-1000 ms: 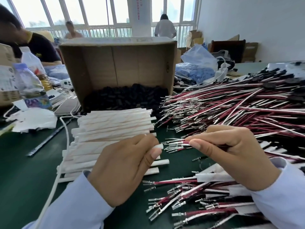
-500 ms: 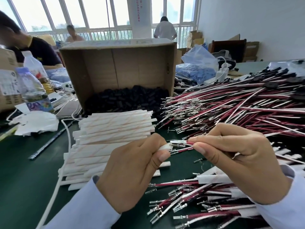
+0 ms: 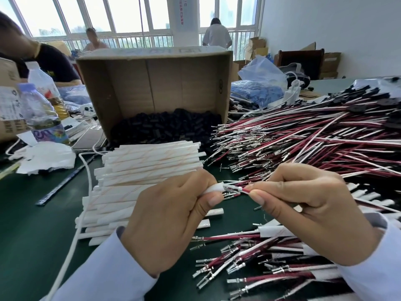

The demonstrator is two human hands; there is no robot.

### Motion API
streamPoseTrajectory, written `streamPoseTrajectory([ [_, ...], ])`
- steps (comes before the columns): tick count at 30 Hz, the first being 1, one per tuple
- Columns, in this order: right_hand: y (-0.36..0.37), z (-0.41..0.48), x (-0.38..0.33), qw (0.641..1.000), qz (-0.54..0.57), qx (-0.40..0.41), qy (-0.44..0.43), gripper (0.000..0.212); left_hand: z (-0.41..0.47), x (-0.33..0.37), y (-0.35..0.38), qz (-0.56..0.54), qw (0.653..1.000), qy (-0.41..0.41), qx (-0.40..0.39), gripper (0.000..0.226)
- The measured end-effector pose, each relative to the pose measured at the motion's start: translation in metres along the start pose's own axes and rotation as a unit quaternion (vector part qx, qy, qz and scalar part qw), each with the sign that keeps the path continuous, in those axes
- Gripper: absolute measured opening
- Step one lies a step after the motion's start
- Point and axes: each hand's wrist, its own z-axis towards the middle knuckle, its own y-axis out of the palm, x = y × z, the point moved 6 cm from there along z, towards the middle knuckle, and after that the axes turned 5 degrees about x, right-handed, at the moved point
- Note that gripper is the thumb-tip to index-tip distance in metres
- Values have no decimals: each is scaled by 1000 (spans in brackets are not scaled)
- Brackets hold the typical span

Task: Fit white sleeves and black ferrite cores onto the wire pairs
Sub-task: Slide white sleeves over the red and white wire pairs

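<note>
Sleeve (image 3: 213, 189) pinched in left grip (image 3: 169, 222), mostly hidden by fingers. Wire pair (image 3: 243, 190) pinched in right grip (image 3: 303, 213), terminals held at sleeve mouth; insertion depth unclear. Cores (image 3: 165, 127) heaped in box (image 3: 152, 83).

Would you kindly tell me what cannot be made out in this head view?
Head view: most of the white sleeve, covered by the left hand gripping it.
Head view: the rest of the pinched wire pair, hidden behind the right hand.
Head view: single ferrite cores in the cardboard box, a blurred dark mass.
Head view: red lettering on the pillar, too small.
</note>
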Motion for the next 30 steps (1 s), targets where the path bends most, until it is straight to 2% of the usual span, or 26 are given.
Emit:
streamPoseTrajectory([
  [4,-1,0,-2,999,-37,-16,-22,23,0,1,-1,12,1000,-5,-14,28],
  [8,1,1,-4,996,-70,-40,-34,23,-2,0,3,-12,998,6,-61,27],
  [12,5,-1,-3,995,-75,-56,-26,23,-3,6,6,47,993,26,-102,37],
  [18,31,-9,5,990,-25,-117,75,27,-11,29,33,65,982,64,-167,35],
  [20,22,-4,18,979,-18,-158,129,39,-3,18,31,71,986,25,-150,48],
  [22,0,4,32,962,-88,-220,139,42,3,-8,21,75,991,-21,-109,55],
  [24,-22,9,40,949,-112,-248,159,40,6,-20,12,81,992,-30,-86,51],
  [28,-2,-1,27,944,-85,-305,92,26,-4,15,38,63,987,18,-145,54],
  [30,-5,-2,25,940,-76,-320,91,19,-3,14,38,56,986,-1,-159,56],
])
